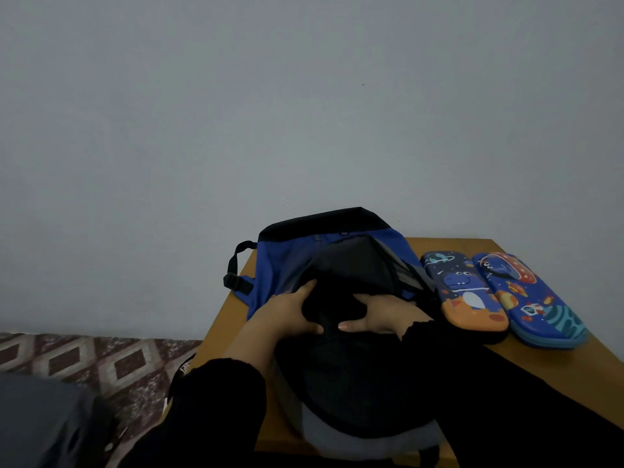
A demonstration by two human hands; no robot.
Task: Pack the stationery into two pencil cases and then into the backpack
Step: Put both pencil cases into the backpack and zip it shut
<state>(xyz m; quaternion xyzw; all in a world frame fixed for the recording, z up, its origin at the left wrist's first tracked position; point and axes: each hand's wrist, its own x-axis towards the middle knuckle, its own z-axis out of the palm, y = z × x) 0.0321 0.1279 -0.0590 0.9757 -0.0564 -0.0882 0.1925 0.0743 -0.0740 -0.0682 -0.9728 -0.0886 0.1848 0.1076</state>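
A blue and black backpack (290, 265) lies on the wooden table (557, 359), its top toward the wall. My left hand (287, 309) grips the dark fabric at the backpack's opening from the left. From the right, my right hand (381, 315) grips the same dark fabric, thumb pointing left. Two zipped pencil cases lie side by side to the right of the backpack. One is the dinosaur pencil case (467, 295) with an orange end. The other is the blue space pencil case (530, 298) further right. No loose stationery is visible.
A plain grey wall stands right behind the table. Patterned floor tiles (101, 359) show at lower left, with a dark grey object (40, 420) at the bottom left corner. The backpack's strap (236, 275) hangs over the table's left edge.
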